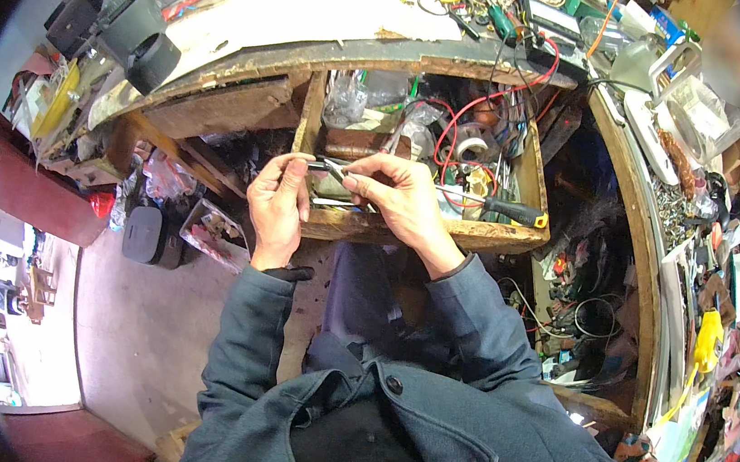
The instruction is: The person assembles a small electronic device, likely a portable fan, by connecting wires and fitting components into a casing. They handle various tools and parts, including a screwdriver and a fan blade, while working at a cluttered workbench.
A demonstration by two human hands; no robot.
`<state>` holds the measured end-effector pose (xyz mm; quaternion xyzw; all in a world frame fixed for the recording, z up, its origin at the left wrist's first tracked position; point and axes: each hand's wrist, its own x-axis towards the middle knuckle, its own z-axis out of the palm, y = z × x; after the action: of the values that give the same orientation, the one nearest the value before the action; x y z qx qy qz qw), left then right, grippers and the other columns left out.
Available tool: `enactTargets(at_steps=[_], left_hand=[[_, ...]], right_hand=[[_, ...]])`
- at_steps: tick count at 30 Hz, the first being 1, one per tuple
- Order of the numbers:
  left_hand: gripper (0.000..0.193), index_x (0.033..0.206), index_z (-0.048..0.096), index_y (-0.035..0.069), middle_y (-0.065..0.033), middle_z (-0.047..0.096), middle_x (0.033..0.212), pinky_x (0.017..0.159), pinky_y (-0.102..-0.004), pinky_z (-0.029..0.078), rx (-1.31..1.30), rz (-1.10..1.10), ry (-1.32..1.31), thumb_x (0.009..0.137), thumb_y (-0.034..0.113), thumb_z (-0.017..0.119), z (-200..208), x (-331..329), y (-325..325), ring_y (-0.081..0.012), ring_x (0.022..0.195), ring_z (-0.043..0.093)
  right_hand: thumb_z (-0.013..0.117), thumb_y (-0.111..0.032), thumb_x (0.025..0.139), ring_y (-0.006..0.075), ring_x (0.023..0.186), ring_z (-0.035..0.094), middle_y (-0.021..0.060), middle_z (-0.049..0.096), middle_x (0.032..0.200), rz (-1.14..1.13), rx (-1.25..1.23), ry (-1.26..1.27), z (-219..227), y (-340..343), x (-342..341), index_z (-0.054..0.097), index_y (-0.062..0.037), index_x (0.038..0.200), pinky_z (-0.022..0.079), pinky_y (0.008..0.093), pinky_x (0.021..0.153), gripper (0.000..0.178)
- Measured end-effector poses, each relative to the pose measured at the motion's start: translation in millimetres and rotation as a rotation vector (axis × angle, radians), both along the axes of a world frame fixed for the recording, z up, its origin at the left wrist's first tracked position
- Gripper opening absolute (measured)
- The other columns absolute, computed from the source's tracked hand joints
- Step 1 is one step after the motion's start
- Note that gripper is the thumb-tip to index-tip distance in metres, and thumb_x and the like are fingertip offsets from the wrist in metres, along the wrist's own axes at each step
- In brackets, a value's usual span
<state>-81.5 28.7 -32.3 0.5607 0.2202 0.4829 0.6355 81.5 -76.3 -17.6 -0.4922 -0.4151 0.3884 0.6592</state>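
Above the front of an open wooden drawer (pixel 424 233), my two hands meet fingertip to fingertip. My left hand (pixel 278 207) pinches a small dark, slim piece (pixel 316 166) between thumb and forefinger. From the other side, my right hand (pixel 402 205) closes thumb and fingers on a thin greyish strip-like piece (pixel 335 171) that meets the dark one. Both pieces are too small to name, and the fingers partly cover them. A screwdriver (pixel 515 213) with a black and yellow handle rests at the drawer's right front corner, its shaft pointing toward my right hand.
Inside the drawer lie clear plastic bags (pixel 348 101), a red cable (pixel 456 118) and a brown block-like object (pixel 366 146). Tools and wires crowd the bench top (pixel 322 7) beyond. Cluttered shelving stands at right, with a yellow tool (pixel 708 342). A dark bin (pixel 149 233) sits on the floor at left.
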Motion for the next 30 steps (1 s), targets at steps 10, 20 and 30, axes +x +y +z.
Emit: enactTargets(at_steps=[10,20,30], left_hand=[[0.026,0.111,0.074,0.002,-0.0069,0.078,0.089,0.044,-0.0193,0.033,0.023,0.046,0.071,0.105,0.027,0.07,-1,-1,-2,-0.0006,0.049,0.044],[0.024,0.113,0.073,0.002,-0.0041,0.077,0.086,0.046,-0.0203,0.037,0.055,0.01,0.175,0.106,0.024,0.068,5,-1,-2,-0.0007,0.052,0.048],[0.024,0.115,0.073,0.001,-0.0075,0.078,0.086,0.045,-0.0204,0.034,0.106,-0.001,0.175,0.106,0.022,0.067,0,1,-1,-0.0016,0.049,0.047]], right_hand=[[0.08,-0.009,0.09,0.0092,0.074,0.065,0.0037,0.076,0.089,-0.144,0.014,-0.101,44,46,61,0.08,-0.0001,0.105,0.052,0.0264,0.069,0.017],[0.07,0.002,0.09,0.021,0.073,0.076,0.0146,0.077,0.089,-0.386,0.043,-0.387,91,119,196,0.07,0.0056,0.106,0.062,0.0332,0.067,0.016],[0.083,-0.023,0.074,0.0253,0.083,0.076,0.0143,0.079,0.09,-0.445,-0.141,-1.005,89,139,260,0.082,-0.0038,0.096,0.058,0.036,0.079,0.029]])
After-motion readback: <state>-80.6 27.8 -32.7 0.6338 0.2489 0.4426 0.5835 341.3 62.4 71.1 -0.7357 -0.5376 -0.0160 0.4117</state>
